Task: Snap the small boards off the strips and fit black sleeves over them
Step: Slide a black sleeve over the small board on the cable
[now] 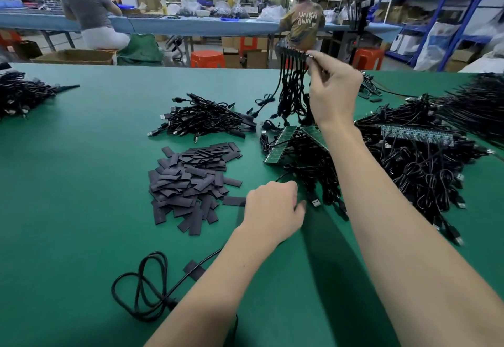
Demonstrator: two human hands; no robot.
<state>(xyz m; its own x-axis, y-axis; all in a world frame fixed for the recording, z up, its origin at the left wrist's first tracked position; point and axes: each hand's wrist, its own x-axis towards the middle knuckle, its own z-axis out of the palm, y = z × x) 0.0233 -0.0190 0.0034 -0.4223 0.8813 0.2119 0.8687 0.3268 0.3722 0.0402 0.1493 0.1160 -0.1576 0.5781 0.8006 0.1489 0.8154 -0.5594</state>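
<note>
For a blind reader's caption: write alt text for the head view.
The right hand lifts a strip of boards with black cables hanging, above a green table. The left hand rests beside a pile of black sleeves, cable heaps around.

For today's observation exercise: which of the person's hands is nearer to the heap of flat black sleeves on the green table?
Left. The left hand rests beside the heap of flat black sleeves; the right hand is raised farther away, holding a strip of boards.

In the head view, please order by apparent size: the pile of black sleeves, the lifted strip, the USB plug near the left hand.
1. Pile of black sleeves
2. Lifted strip
3. USB plug
The strip is farther away, so its true size is unsure.
</note>
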